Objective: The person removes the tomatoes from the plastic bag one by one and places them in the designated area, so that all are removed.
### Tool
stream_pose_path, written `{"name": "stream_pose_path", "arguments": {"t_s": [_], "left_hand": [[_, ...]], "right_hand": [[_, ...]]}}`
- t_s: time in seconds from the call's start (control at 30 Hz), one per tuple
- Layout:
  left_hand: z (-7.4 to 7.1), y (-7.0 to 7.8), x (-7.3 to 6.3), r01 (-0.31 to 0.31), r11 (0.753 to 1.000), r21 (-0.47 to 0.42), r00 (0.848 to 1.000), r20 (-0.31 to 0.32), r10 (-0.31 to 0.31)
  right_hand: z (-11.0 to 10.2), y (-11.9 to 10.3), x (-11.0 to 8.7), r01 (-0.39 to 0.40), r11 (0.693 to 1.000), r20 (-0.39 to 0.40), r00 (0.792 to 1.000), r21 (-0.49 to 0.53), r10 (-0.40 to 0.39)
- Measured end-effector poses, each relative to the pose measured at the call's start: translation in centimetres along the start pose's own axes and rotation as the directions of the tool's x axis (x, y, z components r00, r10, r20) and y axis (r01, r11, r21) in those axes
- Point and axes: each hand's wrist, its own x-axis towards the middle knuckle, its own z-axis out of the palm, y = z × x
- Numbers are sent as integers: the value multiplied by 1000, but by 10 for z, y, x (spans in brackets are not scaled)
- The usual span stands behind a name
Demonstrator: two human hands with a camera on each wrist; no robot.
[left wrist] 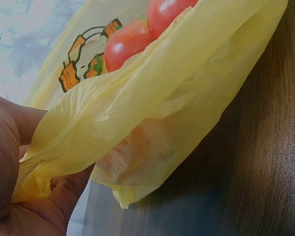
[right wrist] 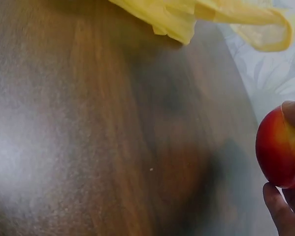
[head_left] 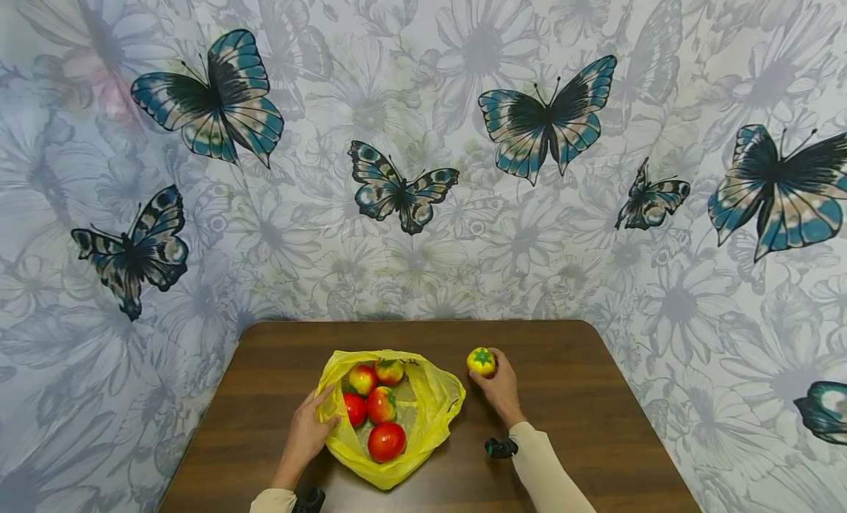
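A yellow plastic bag [head_left: 433, 436] lies with its mouth wide open in the head view. Inside it are several red and red-yellow tomatoes [head_left: 387, 442], glossy, some with green tops. My left hand [head_left: 307, 428] grips the bag's left rim; the left wrist view shows the thin plastic bunched between thumb and fingers. To the right of the bag, my right hand [head_left: 501, 386] holds another tomato [head_left: 481, 361], yellow with a green star-shaped top. Its lower side looks red in the right wrist view, where thumb and fingertips pinch it from opposite sides.
The brown wooden table [head_left: 562, 395] carries the bag and ends at a straight far edge. Behind it hangs a pale floral backdrop [head_left: 423, 278] with printed butterflies. Each wrist wears a black band [head_left: 501, 448].
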Motion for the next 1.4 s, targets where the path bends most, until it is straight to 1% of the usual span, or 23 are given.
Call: {"name": "stream_pose_path", "arguments": {"t_s": [0.17, 0.3, 0.6, 0.73, 0.9, 1.03, 1.23, 1.4], "left_hand": [[0, 0, 0, -7, 1000, 5, 1000, -3, 7], [-1, 0, 0, -7, 1000, 6, 1000, -2, 7], [-2, 1, 0, -14, 1000, 5, 1000, -16, 14], [-1, 1, 0, -6, 1000, 3, 1000, -7, 6], [2, 2, 1, -6, 1000, -2, 1000, -5, 6], [3, 1, 1, -14, 1000, 2, 1000, -14, 14], [3, 2, 1, -13, 1000, -3, 1000, -6, 13], [3, 4, 1, -10, 1000, -3, 1000, -7, 10]], "right_hand": [[-1, 4, -2, -24, 1000, 13, 1000, -10, 24], [-1, 8, 0, -26, 999, 15, 1000, -19, 26], [5, 17, 14, -65, 998, 12, 998, -9, 65], [6, 18, 19, -72, 997, 6, 997, 17, 72], [6, 17, 21, -100, 994, 4, 995, 43, 100], [5, 19, 22, -101, 994, 8, 995, 42, 100], [5, 23, 24, -104, 994, 26, 994, 35, 103], [5, 23, 23, -126, 992, 41, 991, 27, 125]]}}
